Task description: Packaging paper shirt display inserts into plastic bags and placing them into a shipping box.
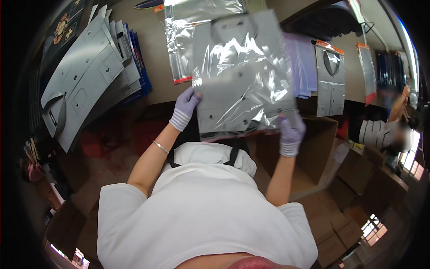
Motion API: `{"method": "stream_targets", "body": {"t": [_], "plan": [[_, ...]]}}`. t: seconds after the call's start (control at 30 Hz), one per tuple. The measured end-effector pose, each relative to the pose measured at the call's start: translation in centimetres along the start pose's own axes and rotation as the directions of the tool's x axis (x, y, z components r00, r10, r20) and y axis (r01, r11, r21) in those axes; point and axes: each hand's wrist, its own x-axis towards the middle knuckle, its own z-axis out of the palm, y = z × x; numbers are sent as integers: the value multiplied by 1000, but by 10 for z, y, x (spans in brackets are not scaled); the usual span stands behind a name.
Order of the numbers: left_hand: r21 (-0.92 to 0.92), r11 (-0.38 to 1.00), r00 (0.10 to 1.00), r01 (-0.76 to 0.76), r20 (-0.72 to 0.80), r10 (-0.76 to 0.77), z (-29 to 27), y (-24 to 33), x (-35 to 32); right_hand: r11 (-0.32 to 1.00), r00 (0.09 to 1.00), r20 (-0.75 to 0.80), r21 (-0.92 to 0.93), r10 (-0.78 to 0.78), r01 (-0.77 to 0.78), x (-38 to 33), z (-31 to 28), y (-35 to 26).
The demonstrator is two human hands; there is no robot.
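Note:
A folded grey shirt in a clear plastic bag (242, 85) is held up in front of me, tilted a little, its shiny film catching the light. My left hand (184, 110), in a lilac glove with a striped cuff, is closed on the bag's left edge. At the lower right corner my right hand (292, 134), gloved the same way, grips the bag too; its fingers are partly blurred. Behind the held bag lies another clear bag (179, 49) with a red-orange strip, on the table (156, 76).
On the left, a fanned stack of grey folded shirts (85, 67) leans over the table. Lilac sheets (302, 67) and another bagged grey shirt (330, 83) are at the right. An opened cardboard box (322, 152) stands below the table edge. Another person (380, 132) is at the far right.

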Motion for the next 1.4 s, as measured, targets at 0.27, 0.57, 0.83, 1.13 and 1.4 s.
{"method": "stream_targets", "body": {"t": [0.27, 0.57, 0.83, 1.13, 1.4], "plan": [[47, 994, 970, 96, 220, -104, 47, 14, 32, 753, 819, 333, -337, -467, 566, 69, 121, -63], [22, 973, 973, 231, 14, -231, -13, -14, -15, 931, 967, 140, -330, 215, -159, 99, 95, 145], [767, 611, 978, -195, 106, 179, 38, -9, 99, 337, 395, -102, -355, 913, -872, 176, -66, 203], [696, 681, 974, -228, 155, 167, 40, -24, 177, 869, 814, -343, 346, 468, -354, 14, -136, 231], [347, 935, 995, -78, -36, 96, 81, 20, 163, 932, 915, -241, -85, 324, -352, -66, 13, 92]]}}
